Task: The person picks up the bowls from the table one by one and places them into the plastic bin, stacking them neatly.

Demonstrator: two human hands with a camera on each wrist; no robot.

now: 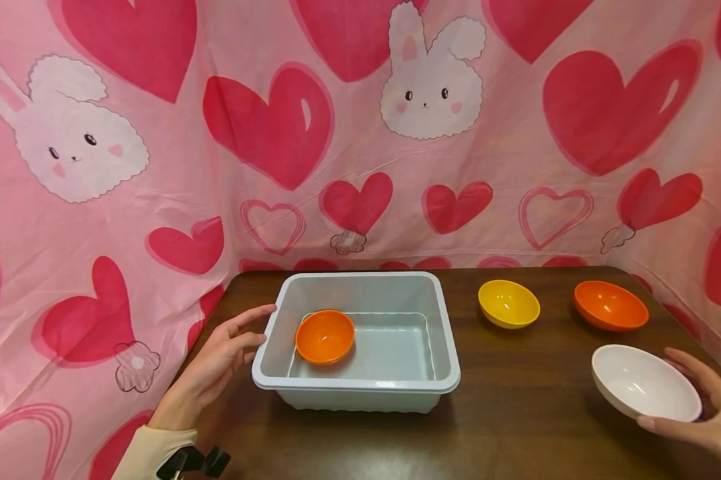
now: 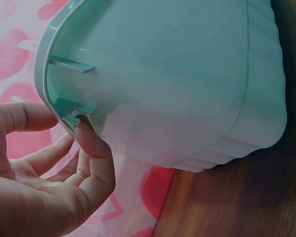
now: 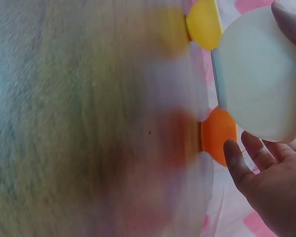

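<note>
While the left hand lies at the left end of the grey tub, its fingers are stretched out nearly straight toward the rim, and the left wrist view shows a fingertip touching the underside of the tub's lip; nothing is gripped, so this hand is relaxed and unclenched. Its forearm comes in from the near left corner of the desk, with a pale sleeve at the wrist. At the near right edge, the right hand cradles a white bowl: fingers curve round its far side and the thumb lies along its near rim, so it is grasping that bowl, which is tilted with its opening turned up and to the left. Inside the tub, against its left wall, an orange bowl leans on its side. Farther back on the right part of the desk stand a yellow bowl and, right of it, a second orange bowl, well apart from the tub.
</note>
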